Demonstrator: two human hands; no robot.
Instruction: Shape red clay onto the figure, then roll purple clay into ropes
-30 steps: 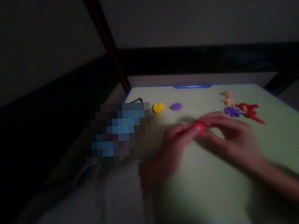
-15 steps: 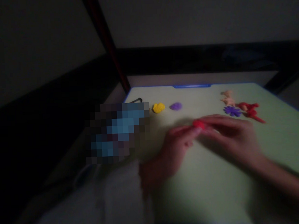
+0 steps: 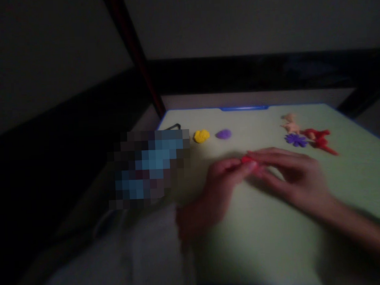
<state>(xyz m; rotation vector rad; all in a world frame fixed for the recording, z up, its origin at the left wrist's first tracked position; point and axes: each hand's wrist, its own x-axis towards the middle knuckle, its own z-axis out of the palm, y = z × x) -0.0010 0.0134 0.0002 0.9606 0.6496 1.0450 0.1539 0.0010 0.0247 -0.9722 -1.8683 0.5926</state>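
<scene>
A small lump of red modelling clay [image 3: 248, 160] is pinched between my two hands above the pale tabletop [image 3: 260, 240]. My left hand [image 3: 225, 181] is closed, its thumb and fingers pressing the lump from the left. From the other side, the fingertips and thumb of my right hand [image 3: 295, 173] also close on it. The fingers cover much of the lump, so its full shape is hidden. Beyond my hands lie a yellow lump of clay [image 3: 202, 136] and a flattened purple one [image 3: 224, 134].
At the right of the table lie a purple flower-like piece [image 3: 296, 140], a red branching figure [image 3: 320, 141] and a peach-coloured figure [image 3: 290, 124]. A pixelated blue object [image 3: 159, 156] is at the left. A blue handle [image 3: 244, 108] sits on the far edge.
My fingers have shifted a little around the red clay, and less of it shows above the left thumb. The pieces on the table have stayed in place.
</scene>
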